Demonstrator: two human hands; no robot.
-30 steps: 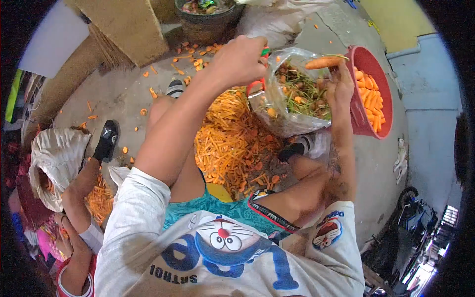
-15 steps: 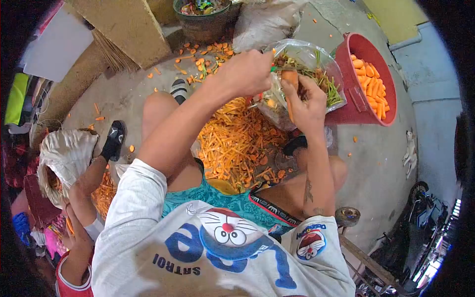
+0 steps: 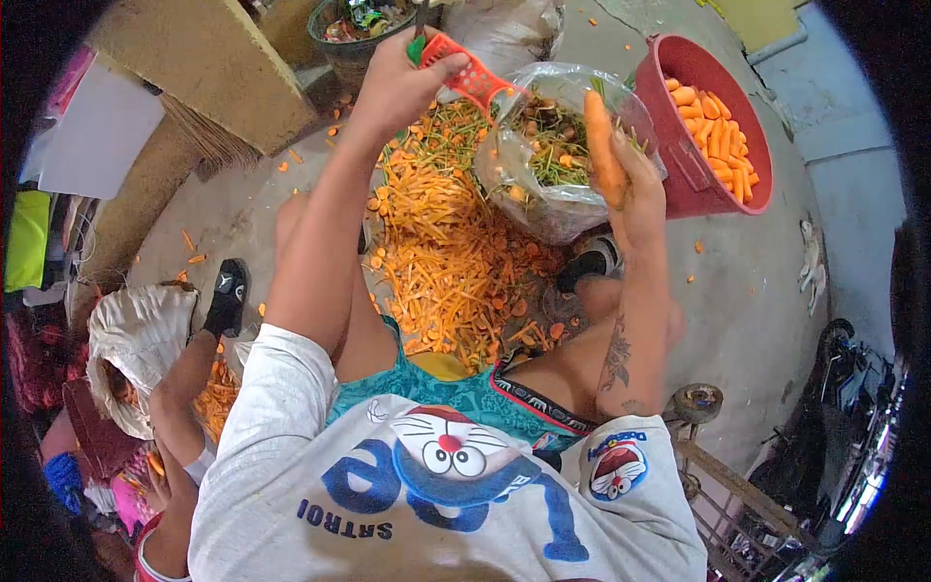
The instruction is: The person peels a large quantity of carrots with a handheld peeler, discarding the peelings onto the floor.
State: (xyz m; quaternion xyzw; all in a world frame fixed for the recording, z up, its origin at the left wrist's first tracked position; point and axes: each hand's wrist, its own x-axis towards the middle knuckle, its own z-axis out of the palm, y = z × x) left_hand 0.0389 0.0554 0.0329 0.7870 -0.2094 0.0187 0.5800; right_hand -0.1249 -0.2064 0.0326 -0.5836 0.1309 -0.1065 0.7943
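My left hand (image 3: 407, 82) is closed round an orange-red perforated peeler (image 3: 467, 74); a green piece and a dark knife-like tool show beside the fingers. In my right hand (image 3: 635, 179) a large carrot (image 3: 603, 150) is gripped, its tip pointing up. Between and below the hands, a clear plastic bag (image 3: 548, 199) holds green stalks and dark scraps. Orange peelings (image 3: 441, 267) lie heaped on the floor between my legs, with carrot tops and greens at the heap's far end.
To the right, a red tub (image 3: 679, 160) holds peeled carrots (image 3: 718, 141). A dark bin (image 3: 354, 58) and a pale sack (image 3: 504, 39) stand at the back. Another person's hand (image 3: 170, 485) holds something orange at lower left, near a white sack (image 3: 141, 335).
My left hand has moved up and left, away from the carrot, so the peeler shows. My right hand has turned, and the carrot now stands more in view. The camera view has shifted slightly.
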